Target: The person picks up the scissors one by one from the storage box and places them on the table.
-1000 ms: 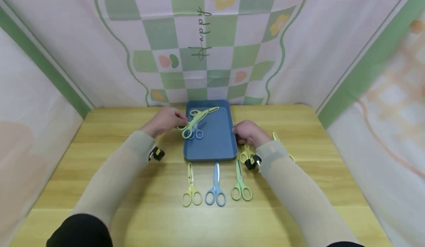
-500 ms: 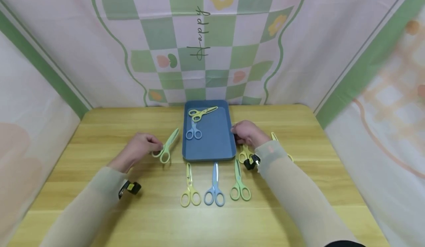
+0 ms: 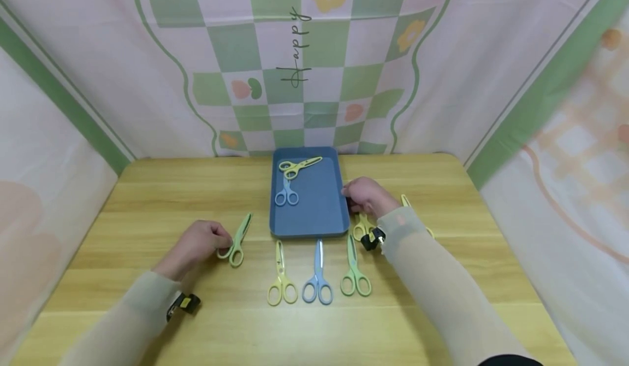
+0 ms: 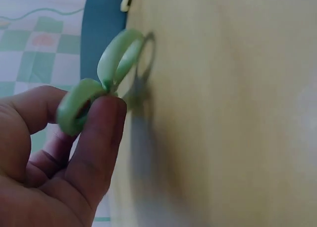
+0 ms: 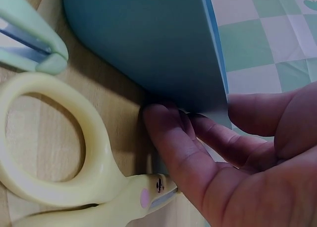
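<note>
My left hand (image 3: 199,246) pinches a pair of green scissors (image 3: 237,244) by the handle, left of the blue tray (image 3: 319,218). In the left wrist view, thumb and fingers grip one finger loop of the scissors (image 4: 119,58), and their shadow falls on the wood. My right hand (image 3: 367,198) holds the tray's right edge, thumb at the rim and fingertips at its underside in the right wrist view. Inside the tray lie yellow scissors (image 3: 301,166), overlapping blue scissors (image 3: 286,195). Beneath my right wrist lie another yellow pair (image 3: 362,228), partly hidden.
In front of the tray, yellow scissors (image 3: 280,278), blue scissors (image 3: 318,278) and green scissors (image 3: 355,276) lie in a row, blades pointing away. Farther right, a yellow pair (image 3: 405,201) is mostly hidden by my forearm. A patterned curtain (image 3: 324,87) hangs behind the table.
The left hand has carried the green scissors out from over the tray, leftward and toward me, lower toward the table. The right hand stays on the tray's edge.
</note>
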Motion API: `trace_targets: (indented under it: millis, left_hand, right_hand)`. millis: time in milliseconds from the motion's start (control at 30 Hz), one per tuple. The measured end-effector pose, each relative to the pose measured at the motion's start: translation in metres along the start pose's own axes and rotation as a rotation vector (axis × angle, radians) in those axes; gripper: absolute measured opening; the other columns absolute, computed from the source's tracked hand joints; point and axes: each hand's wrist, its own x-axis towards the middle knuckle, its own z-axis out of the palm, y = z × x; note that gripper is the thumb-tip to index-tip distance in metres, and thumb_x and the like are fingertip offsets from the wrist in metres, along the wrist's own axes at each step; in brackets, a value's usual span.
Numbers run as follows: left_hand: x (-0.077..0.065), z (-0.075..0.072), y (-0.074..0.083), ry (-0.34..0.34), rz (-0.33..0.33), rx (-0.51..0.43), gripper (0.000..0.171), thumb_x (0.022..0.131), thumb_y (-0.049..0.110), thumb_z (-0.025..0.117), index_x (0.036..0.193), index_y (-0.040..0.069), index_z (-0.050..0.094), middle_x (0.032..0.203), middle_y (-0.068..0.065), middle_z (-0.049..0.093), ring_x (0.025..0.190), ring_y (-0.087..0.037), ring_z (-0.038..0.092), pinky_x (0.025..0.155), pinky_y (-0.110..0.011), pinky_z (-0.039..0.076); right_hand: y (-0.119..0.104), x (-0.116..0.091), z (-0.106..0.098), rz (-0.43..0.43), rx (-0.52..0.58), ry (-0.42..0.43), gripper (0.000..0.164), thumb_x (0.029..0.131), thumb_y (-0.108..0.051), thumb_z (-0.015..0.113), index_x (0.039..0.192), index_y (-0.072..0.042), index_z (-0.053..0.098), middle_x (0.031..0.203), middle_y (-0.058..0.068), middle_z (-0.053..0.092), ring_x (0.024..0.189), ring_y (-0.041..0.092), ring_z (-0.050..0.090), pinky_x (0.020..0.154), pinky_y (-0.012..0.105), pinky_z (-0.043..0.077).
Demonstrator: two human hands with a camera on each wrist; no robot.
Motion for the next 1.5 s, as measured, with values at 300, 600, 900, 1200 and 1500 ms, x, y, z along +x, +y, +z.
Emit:
trace_targets:
  millis: [300,600,900,1200,1500]
  left_hand:
    - [-0.005,0.013,0.002,0.027,0.008,0.106,0.006,0.088,0.007,0.071,0.082,0.006,0.07,0.076,-0.006,0.066,0.071,-0.022,0.058,0.061,-0.032,0.049]
    - [-0.007,0.022,0.01,0.042,0.064,0.269,0.009,0.088,0.011,0.072,0.079,0.01,0.07,0.072,-0.002,0.064,0.066,-0.02,0.056,0.057,-0.032,0.048]
    - [-0.008,0.028,0.019,0.043,0.082,0.38,0.011,0.087,0.011,0.07,0.076,0.01,0.068,0.07,-0.001,0.062,0.064,-0.019,0.055,0.055,-0.031,0.048]
    - [-0.01,0.034,0.021,0.058,0.153,0.484,0.013,0.085,0.009,0.07,0.073,0.012,0.065,0.066,0.001,0.058,0.06,-0.017,0.053,0.054,-0.03,0.046]
    - [-0.008,0.037,0.024,0.043,0.135,0.471,0.012,0.087,0.007,0.07,0.076,0.012,0.065,0.07,0.001,0.059,0.064,-0.017,0.054,0.056,-0.03,0.047]
  right_hand:
    - [0.0,0.0,-0.001,0.004,-0.005,0.007,0.034,0.102,-0.007,0.05,0.133,0.008,0.053,0.113,0.018,0.059,0.097,0.027,0.06,0.086,0.038,0.055]
    - [0.001,-0.001,0.0,-0.003,0.01,0.006,0.035,0.102,-0.006,0.05,0.133,0.009,0.052,0.116,0.02,0.058,0.099,0.029,0.059,0.089,0.04,0.054]
    - [0.0,-0.001,0.0,0.005,0.009,0.005,0.033,0.102,-0.006,0.05,0.132,0.008,0.053,0.116,0.019,0.058,0.1,0.028,0.059,0.09,0.04,0.054]
    - [0.002,0.001,0.0,-0.001,0.01,0.01,0.033,0.102,-0.006,0.051,0.131,0.008,0.053,0.117,0.019,0.057,0.101,0.029,0.059,0.09,0.04,0.054]
    - [0.002,0.002,0.001,0.001,0.022,0.01,0.03,0.101,-0.006,0.051,0.127,0.008,0.055,0.11,0.017,0.058,0.095,0.027,0.059,0.087,0.039,0.054]
